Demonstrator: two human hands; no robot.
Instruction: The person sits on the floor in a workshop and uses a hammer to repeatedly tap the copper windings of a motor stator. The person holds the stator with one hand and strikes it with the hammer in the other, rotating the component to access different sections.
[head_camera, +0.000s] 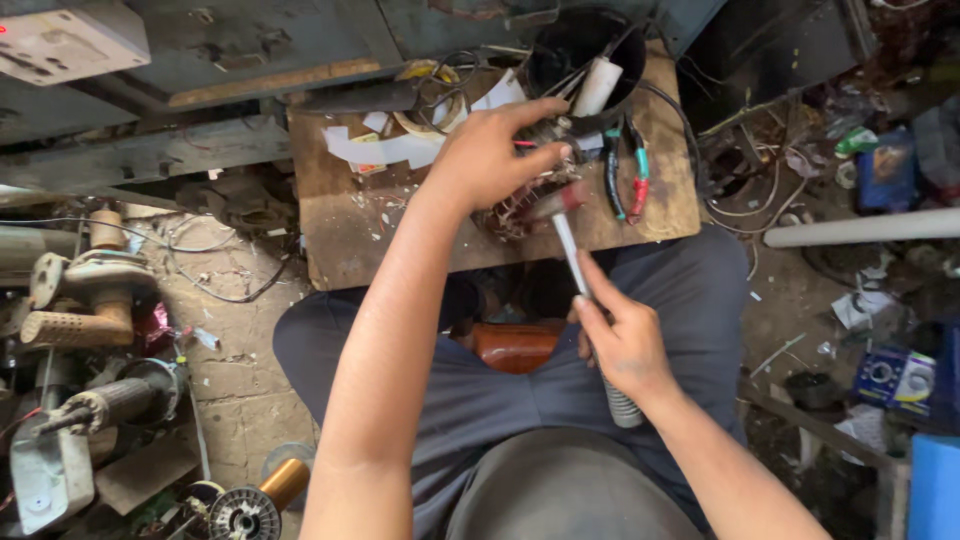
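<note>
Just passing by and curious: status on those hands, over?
Left hand gripping motor winding on wooden board. Right hand holding slim tool against it. Pliers alongside.

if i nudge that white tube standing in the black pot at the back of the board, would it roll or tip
The white tube leans on the rim of the black pot, so a nudge would probably slide it along the rim, not topple it. Lifted out, its round shape would likely roll on the wooden board. It looks light, possibly hollow.

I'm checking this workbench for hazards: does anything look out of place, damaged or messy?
Yes. Torn white paper scraps lie scattered over the wooden board, whose surface is stained and chipped. Loose wires trail across the cracked floor. The left hand steadies a wound coil; the right hand grips a rod-like tool.
</note>
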